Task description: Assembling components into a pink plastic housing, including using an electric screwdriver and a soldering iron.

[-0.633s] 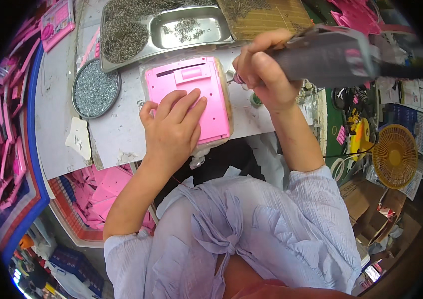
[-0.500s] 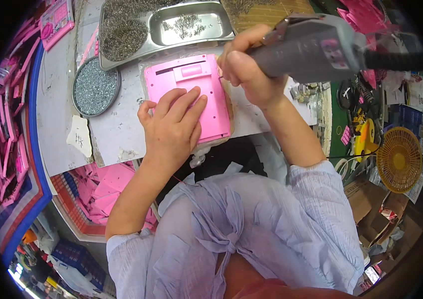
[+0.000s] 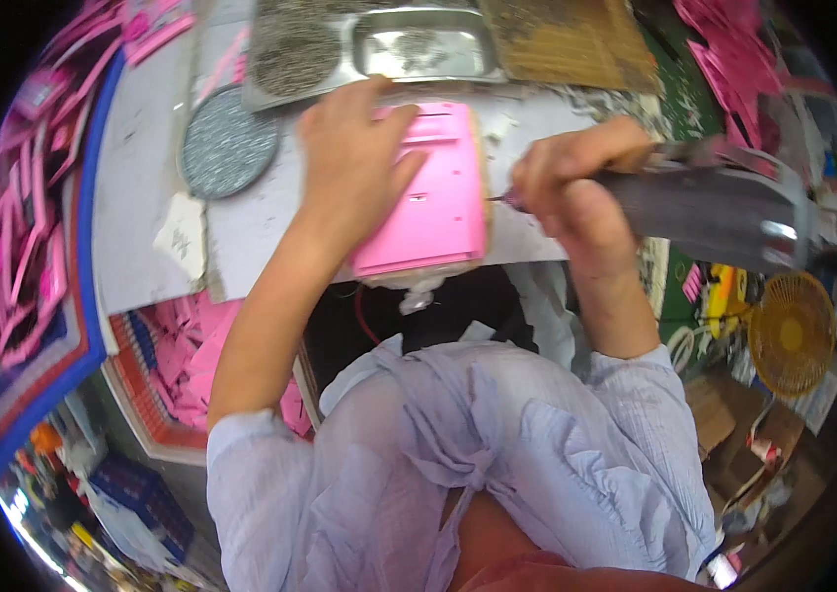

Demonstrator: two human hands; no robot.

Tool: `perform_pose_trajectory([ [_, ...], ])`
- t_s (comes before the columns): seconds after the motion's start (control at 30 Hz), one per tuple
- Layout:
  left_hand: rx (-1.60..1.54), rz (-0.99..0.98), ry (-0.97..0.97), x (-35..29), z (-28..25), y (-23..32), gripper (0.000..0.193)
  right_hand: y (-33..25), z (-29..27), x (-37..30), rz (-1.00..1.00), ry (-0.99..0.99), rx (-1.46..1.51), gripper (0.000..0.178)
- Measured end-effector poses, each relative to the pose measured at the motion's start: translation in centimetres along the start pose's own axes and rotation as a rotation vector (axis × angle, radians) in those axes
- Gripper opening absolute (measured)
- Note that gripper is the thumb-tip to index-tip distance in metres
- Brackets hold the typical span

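Note:
A pink plastic casing (image 3: 433,222) lies on the worktable in front of me, on a pad partly wrapped in clear plastic. My left hand (image 3: 352,158) rests over its upper left part, fingers stretched and apart, hiding that side. To the right of the casing, my right hand (image 3: 581,187) is closed around a grey electric screwdriver (image 3: 705,207). The tool lies nearly level, and its thin bit points left toward the casing's right edge. Blur keeps me from telling whether the bit touches the casing.
Beyond the casing stands a metal tray (image 3: 423,44) with small screws, beside a brown board (image 3: 571,44). A round dish (image 3: 229,143) of small metal parts sits at left. Pink parts fill a bin (image 3: 157,429) below the table. A yellow fan (image 3: 792,333) is at right.
My right hand has drawn the screwdriver right and nearer me, off the casing's upper right. My left hand has slid toward the casing's upper left. The view has shifted slightly.

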State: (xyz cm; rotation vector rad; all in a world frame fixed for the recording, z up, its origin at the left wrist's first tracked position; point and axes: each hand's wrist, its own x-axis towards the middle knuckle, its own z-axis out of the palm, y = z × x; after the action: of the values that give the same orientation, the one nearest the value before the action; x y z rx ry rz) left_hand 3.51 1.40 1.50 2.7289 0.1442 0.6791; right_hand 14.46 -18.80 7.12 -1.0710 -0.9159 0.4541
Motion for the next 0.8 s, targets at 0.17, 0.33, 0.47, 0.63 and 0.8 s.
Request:
perform_pose_trajectory([
  [0.17, -0.062, 0.050, 0.110, -1.4, -3.9, -2.1, 0.031, -3.7, -0.8, 4.7, -0.182, -0.251, 0.144, 0.025],
  [0.33, -0.185, -0.707, 0.730, -25.9, -8.6, -10.1, 0.047, -3.4, -1.3, 5.2, -0.119, -0.157, 0.153, 0.024],
  [0.47, -0.114, -1.883, 0.883, -47.2, -6.1, -11.8, 0.063, -0.1, -0.1, 5.8, -0.002, 0.065, 0.148, 0.021],
  [0.63, -0.019, -2.180, 0.905, -58.1, -4.3, -15.5, 0.065, 1.2, 1.5, 8.3, 0.010, 0.054, 0.123, 0.021],
  [0.8, -0.139, -0.826, 0.895, -26.7, -8.7, -19.6, 0.044, 0.0, 0.8, 9.3, 0.034, 0.010, -0.025, 0.044],
])
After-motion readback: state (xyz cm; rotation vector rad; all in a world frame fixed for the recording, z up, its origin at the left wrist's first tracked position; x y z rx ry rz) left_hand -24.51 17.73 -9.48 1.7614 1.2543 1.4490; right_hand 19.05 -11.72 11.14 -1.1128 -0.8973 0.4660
